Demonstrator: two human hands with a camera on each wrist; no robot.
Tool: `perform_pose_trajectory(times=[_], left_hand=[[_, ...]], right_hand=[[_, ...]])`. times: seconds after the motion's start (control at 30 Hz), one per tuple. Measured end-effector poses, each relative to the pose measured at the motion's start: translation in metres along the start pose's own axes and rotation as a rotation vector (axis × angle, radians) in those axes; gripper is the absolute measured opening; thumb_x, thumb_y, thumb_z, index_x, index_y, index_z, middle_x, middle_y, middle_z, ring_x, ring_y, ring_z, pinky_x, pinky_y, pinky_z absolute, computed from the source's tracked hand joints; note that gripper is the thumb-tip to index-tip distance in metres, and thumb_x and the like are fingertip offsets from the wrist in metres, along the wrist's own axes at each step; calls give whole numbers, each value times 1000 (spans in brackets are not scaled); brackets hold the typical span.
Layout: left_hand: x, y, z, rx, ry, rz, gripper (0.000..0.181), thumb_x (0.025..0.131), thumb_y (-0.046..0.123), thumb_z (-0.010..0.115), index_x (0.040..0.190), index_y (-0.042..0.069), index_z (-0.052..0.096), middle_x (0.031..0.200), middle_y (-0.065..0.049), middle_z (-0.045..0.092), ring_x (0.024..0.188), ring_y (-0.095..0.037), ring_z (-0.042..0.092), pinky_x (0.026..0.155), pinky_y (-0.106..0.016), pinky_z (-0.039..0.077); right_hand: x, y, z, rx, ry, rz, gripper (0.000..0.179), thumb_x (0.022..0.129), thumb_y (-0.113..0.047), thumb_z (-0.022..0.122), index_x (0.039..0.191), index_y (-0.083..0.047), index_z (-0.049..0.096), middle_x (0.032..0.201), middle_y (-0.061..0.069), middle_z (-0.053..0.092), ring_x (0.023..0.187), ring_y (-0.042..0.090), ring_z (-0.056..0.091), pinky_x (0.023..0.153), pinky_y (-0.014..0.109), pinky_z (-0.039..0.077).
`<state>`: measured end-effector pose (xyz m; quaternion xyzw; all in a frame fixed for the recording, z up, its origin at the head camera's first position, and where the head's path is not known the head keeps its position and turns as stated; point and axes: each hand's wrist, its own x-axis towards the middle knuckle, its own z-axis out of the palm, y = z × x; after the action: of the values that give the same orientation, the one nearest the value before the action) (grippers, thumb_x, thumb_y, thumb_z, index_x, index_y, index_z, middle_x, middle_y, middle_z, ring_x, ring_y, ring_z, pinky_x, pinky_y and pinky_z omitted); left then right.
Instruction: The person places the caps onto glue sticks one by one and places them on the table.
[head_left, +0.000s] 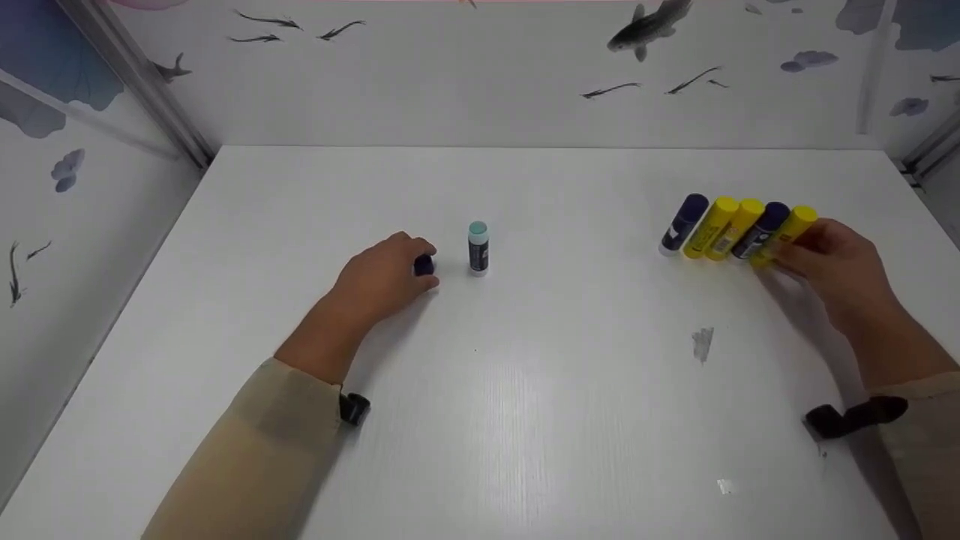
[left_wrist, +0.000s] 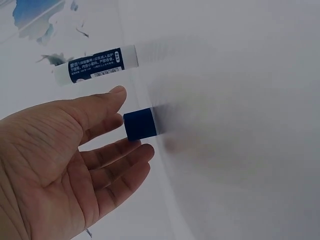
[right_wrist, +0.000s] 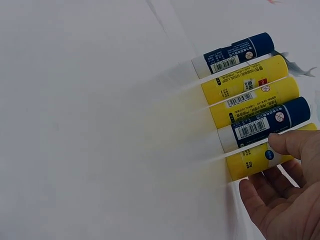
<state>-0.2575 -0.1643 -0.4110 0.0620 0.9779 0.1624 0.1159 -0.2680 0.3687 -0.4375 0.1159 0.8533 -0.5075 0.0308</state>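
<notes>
On the white table, my left hand (head_left: 386,277) is around a small dark blue cap (left_wrist: 140,124) that stands on the tabletop. Its thumb and fingers are spread, with fingertips very near the cap; whether any touches is unclear. Just to the right, an uncapped glue stick (head_left: 478,251) stands upright, dark blue label, pale green top. At the right, my right hand (head_left: 847,270) holds a yellow glue stick (right_wrist: 252,159) between thumb and fingers. It is the rightmost of a row of several upright capped sticks, beside a dark blue glue stick (right_wrist: 265,125).
Further left in the row are two yellow glue sticks (head_left: 711,229) and another dark blue one (head_left: 684,223). A grey smudge (head_left: 702,344) marks the tabletop in front of them. White panels (head_left: 480,82) with fish pictures border the table's back and sides.
</notes>
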Motion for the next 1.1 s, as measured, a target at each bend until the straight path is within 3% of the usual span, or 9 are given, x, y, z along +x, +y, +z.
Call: perform_pose_trajectory(times=[0.33, 0.63, 1.1], left_hand=[[3, 1, -1, -3, -37, 15, 48, 100, 26, 71, 145, 15, 60, 139, -13, 61, 131, -30, 60, 114, -48, 48], [4, -1, 0, -31, -42, 36, 39, 101, 16, 69, 140, 13, 64, 135, -13, 63, 129, -30, 60, 115, -47, 48], [4, -2, 0, -72, -35, 41, 31, 102, 13, 66, 133, 10, 67, 131, -12, 65, 127, -29, 61, 113, -48, 49]], right_hand=[[2, 3, -3, -5, 2, -15, 40, 100, -40, 67, 136, -28, 54, 121, -19, 55, 109, -1, 56, 87, 8, 54], [0, 5, -3, -8, 4, 1, 51, 98, -43, 69, 143, -27, 51, 122, -20, 55, 111, -2, 56, 88, 8, 54], [-3, 6, -6, 63, 0, -5, 43, 98, -35, 72, 137, -29, 54, 121, -15, 56, 109, 3, 58, 86, 10, 55]])
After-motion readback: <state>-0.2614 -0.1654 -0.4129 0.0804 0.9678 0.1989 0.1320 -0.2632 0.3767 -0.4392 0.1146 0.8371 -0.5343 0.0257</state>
